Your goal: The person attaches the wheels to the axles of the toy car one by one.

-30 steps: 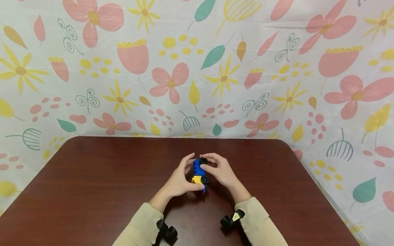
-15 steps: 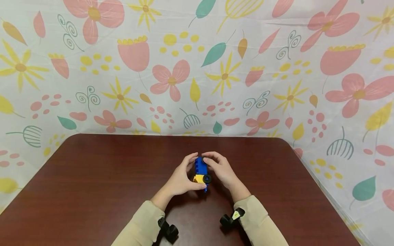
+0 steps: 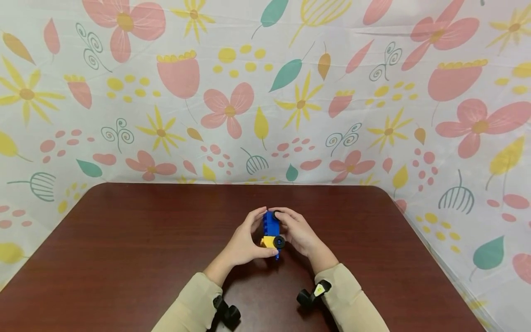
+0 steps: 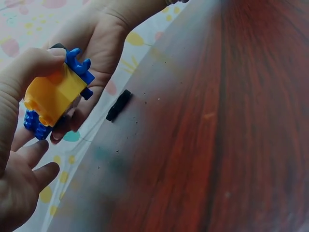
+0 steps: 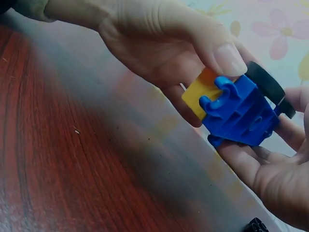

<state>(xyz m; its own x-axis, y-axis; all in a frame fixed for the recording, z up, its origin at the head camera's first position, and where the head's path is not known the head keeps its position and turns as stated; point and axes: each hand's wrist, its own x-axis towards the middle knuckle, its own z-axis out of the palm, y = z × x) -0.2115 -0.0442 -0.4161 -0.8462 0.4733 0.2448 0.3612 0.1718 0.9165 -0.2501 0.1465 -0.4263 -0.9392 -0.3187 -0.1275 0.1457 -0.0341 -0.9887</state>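
Note:
Between my hands is a small toy car [image 3: 271, 224] built of blue and yellow bricks with black wheels, held off the table on its side. My left hand [image 3: 242, 242] spans it, thumb on the near yellow end and fingers at the far end. My right hand [image 3: 299, 234] pinches the far wheel [image 3: 276, 215] with its thumb, fingers partly hidden behind the car. In the left wrist view the yellow block [image 4: 57, 95] sits under my left thumb. Blue hooks on the blue underside [image 5: 244, 108] face the right wrist view.
A dark brown table [image 3: 124, 249] lies beneath, with a flower-patterned cloth [image 3: 265, 83] behind it. In the left wrist view a small black piece [image 4: 119, 105] lies on the table. Black wrist cameras hang from the left [image 3: 227, 313] and right [image 3: 309, 297] sleeves.
The car has shifted slightly right in the head view. My right thumb has moved from the car's middle up to the far wheel. My left hand keeps its hold.

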